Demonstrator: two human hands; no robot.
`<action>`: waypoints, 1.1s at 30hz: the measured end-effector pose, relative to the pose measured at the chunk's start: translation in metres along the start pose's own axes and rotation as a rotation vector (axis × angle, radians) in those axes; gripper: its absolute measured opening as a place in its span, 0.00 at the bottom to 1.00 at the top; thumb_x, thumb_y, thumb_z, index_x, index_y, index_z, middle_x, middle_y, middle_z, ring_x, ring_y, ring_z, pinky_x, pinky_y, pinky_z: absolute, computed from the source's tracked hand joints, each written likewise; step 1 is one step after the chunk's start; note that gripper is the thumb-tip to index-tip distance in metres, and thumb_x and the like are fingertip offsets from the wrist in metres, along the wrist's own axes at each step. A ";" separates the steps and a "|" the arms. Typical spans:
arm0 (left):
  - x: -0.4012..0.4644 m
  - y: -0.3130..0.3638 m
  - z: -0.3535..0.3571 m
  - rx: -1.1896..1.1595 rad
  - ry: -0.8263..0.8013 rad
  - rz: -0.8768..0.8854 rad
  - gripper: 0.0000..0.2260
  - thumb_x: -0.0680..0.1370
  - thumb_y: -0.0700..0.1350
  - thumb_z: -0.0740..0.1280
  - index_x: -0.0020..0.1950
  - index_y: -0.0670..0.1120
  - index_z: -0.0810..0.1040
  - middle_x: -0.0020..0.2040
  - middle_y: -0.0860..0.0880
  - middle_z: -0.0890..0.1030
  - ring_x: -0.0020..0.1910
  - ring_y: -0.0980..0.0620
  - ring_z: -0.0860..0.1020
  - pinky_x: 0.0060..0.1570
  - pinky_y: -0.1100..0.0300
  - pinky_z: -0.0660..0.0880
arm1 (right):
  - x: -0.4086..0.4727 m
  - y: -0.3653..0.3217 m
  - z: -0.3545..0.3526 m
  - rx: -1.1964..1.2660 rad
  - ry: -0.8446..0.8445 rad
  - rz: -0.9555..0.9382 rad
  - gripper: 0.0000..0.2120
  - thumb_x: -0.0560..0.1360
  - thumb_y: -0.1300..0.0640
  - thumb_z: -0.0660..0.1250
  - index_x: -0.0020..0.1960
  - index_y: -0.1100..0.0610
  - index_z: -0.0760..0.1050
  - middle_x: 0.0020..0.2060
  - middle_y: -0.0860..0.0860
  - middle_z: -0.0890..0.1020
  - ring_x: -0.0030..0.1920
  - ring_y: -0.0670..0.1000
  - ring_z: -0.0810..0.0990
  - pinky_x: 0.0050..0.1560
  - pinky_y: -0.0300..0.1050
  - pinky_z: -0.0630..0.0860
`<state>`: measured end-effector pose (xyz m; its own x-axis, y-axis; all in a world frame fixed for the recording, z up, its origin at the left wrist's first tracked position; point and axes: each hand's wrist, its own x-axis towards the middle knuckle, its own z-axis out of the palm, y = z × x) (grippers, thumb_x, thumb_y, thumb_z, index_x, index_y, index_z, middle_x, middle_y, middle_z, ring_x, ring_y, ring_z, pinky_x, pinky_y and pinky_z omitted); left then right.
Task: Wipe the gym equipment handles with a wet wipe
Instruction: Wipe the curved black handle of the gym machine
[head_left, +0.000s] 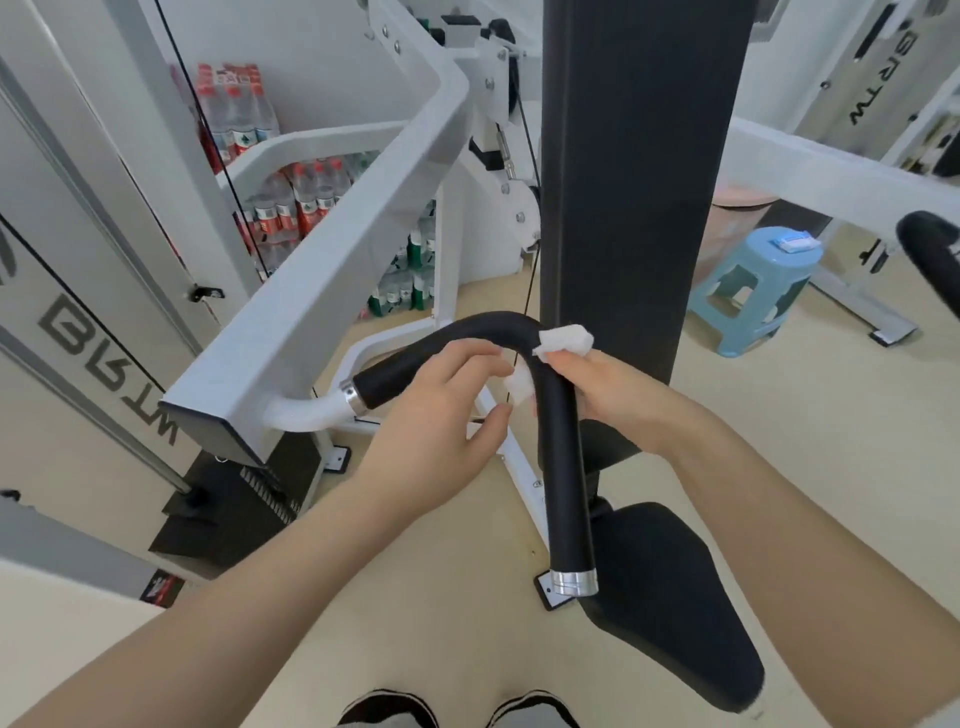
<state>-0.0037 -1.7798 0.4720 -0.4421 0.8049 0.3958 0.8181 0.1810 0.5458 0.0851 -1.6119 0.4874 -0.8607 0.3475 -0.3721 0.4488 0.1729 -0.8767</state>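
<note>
Wipe (566, 339) wraps the handle (558, 441) bend, pinched by right hand (605, 387); left hand (441, 410) pinches its other end.

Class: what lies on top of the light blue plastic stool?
On the light blue stool lies a small blue-and-white packet, near the seat's far right edge. Its label is too small to read, and its contents cannot be seen.

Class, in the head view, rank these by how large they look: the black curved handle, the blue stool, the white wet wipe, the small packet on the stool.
1. black curved handle
2. blue stool, though it stands farther from the camera
3. wet wipe, partly hidden by the hands
4. packet
</note>
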 end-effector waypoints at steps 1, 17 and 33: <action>-0.001 0.003 0.007 -0.036 -0.013 -0.017 0.13 0.77 0.45 0.64 0.61 0.45 0.75 0.60 0.51 0.74 0.56 0.58 0.72 0.53 0.74 0.64 | -0.003 0.013 -0.002 0.100 -0.027 -0.012 0.15 0.81 0.47 0.52 0.55 0.49 0.75 0.46 0.48 0.84 0.48 0.46 0.82 0.49 0.39 0.77; -0.021 0.039 0.046 -0.102 -0.096 -0.227 0.22 0.80 0.43 0.57 0.74 0.47 0.60 0.74 0.56 0.59 0.72 0.62 0.55 0.69 0.74 0.50 | -0.011 0.060 0.001 0.992 -0.344 0.032 0.19 0.75 0.59 0.50 0.52 0.62 0.78 0.41 0.57 0.83 0.39 0.52 0.83 0.45 0.47 0.78; -0.024 0.039 0.049 -0.262 -0.009 -0.297 0.20 0.80 0.44 0.58 0.72 0.47 0.65 0.73 0.58 0.62 0.71 0.63 0.59 0.70 0.66 0.58 | -0.019 0.065 0.006 0.379 -0.070 -0.215 0.10 0.78 0.66 0.58 0.57 0.64 0.75 0.48 0.60 0.81 0.49 0.55 0.82 0.53 0.50 0.80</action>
<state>0.0569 -1.7645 0.4478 -0.6414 0.7443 0.1862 0.5326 0.2573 0.8063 0.1292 -1.6124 0.4358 -0.9450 0.2751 -0.1771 0.1490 -0.1201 -0.9815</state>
